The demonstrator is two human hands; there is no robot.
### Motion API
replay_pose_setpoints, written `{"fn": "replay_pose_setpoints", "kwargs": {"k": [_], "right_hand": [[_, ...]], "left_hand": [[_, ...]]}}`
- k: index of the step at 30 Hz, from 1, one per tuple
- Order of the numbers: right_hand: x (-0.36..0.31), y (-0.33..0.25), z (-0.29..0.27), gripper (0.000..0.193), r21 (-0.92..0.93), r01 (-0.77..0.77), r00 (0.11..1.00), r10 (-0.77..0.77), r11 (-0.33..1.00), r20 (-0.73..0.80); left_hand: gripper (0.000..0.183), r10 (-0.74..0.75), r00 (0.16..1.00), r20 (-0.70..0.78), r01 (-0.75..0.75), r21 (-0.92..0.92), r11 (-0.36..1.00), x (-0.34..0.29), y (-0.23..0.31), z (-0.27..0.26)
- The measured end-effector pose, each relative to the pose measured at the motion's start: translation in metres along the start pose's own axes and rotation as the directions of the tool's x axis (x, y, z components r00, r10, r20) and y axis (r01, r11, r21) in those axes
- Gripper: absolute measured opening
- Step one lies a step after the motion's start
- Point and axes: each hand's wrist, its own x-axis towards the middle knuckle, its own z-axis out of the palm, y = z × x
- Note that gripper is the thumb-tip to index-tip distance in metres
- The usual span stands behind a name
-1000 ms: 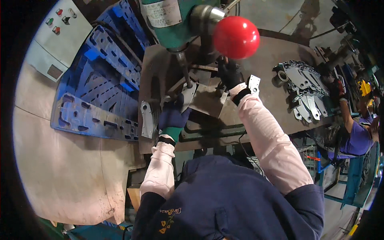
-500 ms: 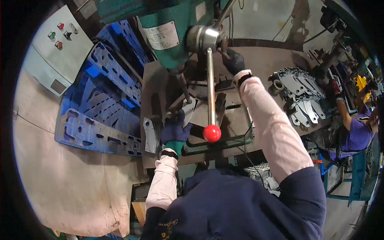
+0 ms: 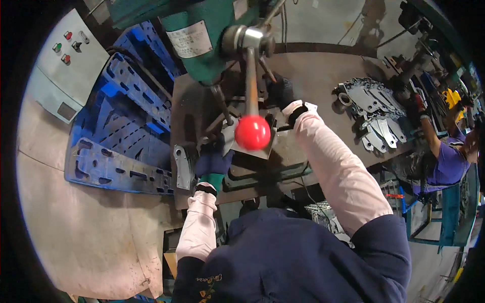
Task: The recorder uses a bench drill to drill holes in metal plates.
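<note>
My left hand [image 3: 212, 157], in a dark blue glove with a green cuff, grips a flat grey metal plate [image 3: 229, 135] beneath the spindle of a green drill press [image 3: 199, 63]. The spindle's slim tool [image 3: 222, 105] reaches down to the plate; whether it touches cannot be made out. My right hand [image 3: 281, 94], black-gloved, is closed round a feed lever [image 3: 268, 69] coming off the steel hub [image 3: 252, 38]. Another lever of that hub ends in a red ball knob [image 3: 252, 132], which partly covers the work area. Beside my left hand stands a stack of similar plates [image 3: 183, 166].
Loose plates [image 3: 376, 101] lie piled on the right of the brown table [image 3: 313, 70], with a metal ring [image 3: 345, 99] beside them. Blue plastic pallets [image 3: 113, 166] and a grey switch box [image 3: 70, 65] stand left. A person in purple [image 3: 444, 164] works at far right.
My right hand has come down and toward me with its lever. The red-knobbed lever has swung upward, its ball looking larger. My left hand stays at the plate; the whole view has shifted slightly.
</note>
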Motion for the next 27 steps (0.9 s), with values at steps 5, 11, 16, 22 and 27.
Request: {"fn": "replay_pose_setpoints", "kwargs": {"k": [5,11,16,22,27], "right_hand": [[-0.036,-0.032,-0.008,0.021,0.252,-0.353,0.921,0.288,0.901,0.262],[-0.071,-0.125,-0.027,0.023,0.525,-0.223,0.974,0.165,0.821,0.156],[-0.07,-0.213,-0.089,0.031,0.56,-0.528,0.83,0.249,0.638,0.499],[-0.03,-0.271,-0.134,0.041,0.801,-0.597,0.798,-0.062,0.055,0.599],[0.029,-0.275,-0.15,0.042,0.355,-0.735,0.638,-0.412,-0.577,0.651]], "left_hand": [[0.075,0.063,0.997,-0.041,-0.064,-0.023,0.998,0.003,0.003,-0.001],[0.078,0.03,0.999,0.019,-0.032,0.109,0.994,0.003,-0.011,0.019],[0.07,0.196,0.956,-0.219,-0.198,0.012,0.98,0.001,-0.011,0.007],[0.069,0.14,0.99,0.022,-0.14,-0.018,0.99,0.001,-0.014,-0.013],[0.065,0.141,0.985,-0.103,-0.159,-0.195,0.968,-0.003,-0.032,0.017]]}}
